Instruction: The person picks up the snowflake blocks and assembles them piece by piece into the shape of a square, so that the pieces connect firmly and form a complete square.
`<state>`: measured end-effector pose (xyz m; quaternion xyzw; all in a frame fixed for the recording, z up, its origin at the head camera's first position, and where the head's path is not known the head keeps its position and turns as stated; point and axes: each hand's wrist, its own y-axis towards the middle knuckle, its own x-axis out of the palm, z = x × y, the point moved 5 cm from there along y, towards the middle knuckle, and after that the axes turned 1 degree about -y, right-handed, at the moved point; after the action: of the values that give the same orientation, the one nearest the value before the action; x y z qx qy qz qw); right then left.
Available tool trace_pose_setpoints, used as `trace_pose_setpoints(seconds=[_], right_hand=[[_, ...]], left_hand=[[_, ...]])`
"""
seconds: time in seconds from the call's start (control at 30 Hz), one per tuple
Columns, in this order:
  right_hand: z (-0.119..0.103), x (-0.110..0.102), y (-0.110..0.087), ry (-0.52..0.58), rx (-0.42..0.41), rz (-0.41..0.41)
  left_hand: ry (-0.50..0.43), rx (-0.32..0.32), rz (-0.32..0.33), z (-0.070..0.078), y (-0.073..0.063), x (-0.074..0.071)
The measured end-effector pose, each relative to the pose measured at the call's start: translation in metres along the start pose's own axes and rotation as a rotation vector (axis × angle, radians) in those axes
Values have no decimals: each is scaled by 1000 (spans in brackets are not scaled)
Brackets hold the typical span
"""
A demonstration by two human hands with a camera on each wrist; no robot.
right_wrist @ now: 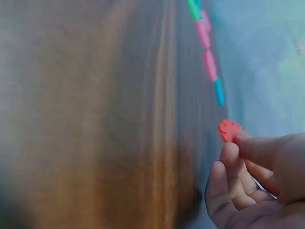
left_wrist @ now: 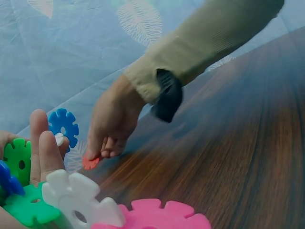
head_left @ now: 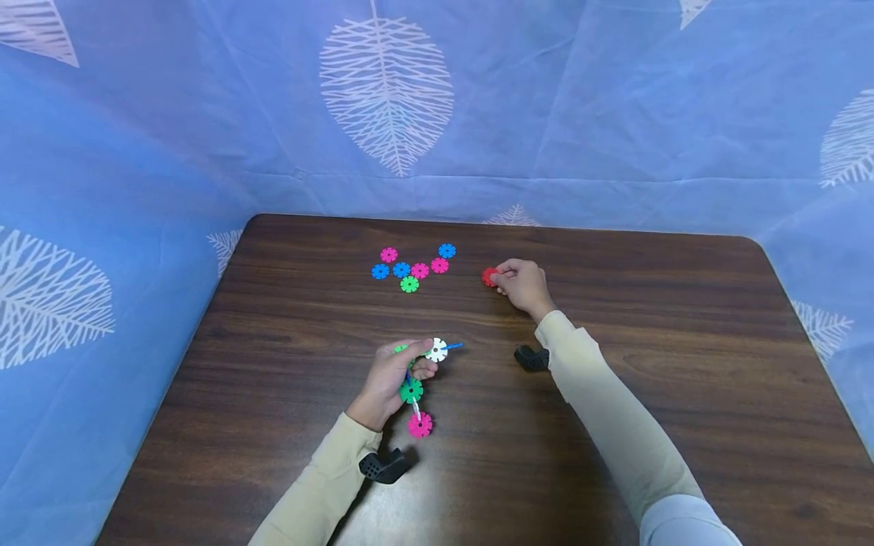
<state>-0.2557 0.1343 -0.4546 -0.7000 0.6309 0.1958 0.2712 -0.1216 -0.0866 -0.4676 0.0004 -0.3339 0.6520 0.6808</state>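
Observation:
My left hand (head_left: 385, 383) grips a chain of interlocked notched plastic discs above the table. In the head view, a white disc (head_left: 437, 349) with a blue disc (head_left: 454, 346) set edge-on in it sticks out past the fingers. Below the hand hang a green disc (head_left: 412, 391), a white disc (head_left: 416, 409) seen edge-on and a pink disc (head_left: 420, 425). Part of the chain is hidden by the fingers. Farther off to the right, my right hand (head_left: 526, 285) pinches a red notched disc (right_wrist: 229, 130) between thumb and fingertips, low over the tabletop.
Several loose discs lie near the table's far edge, left of the right hand: pink (head_left: 388, 255), blue (head_left: 447, 250) and a green one (head_left: 409, 284). The dark wooden table (head_left: 683, 341) backs onto a blue leaf-patterned cloth (head_left: 492, 98). Each wrist carries a black mount (head_left: 384, 465).

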Motion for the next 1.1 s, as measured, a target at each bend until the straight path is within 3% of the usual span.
trace_pose_setpoints(seconds=[0.17,0.5,0.8,1.1], right_hand=[[-4,0,-34,120,-24,-96],[-22,3,-88,340,-1,-170],[-30,11,-112,459,-6,-229],[-27,20,-122,515,-12,-219]], left_hand=[[-2,-4,1,1,0,0],[31,19,30,4,1,1],[35,48,14,5,-2,2],[62,35,4,4,-4,2]])
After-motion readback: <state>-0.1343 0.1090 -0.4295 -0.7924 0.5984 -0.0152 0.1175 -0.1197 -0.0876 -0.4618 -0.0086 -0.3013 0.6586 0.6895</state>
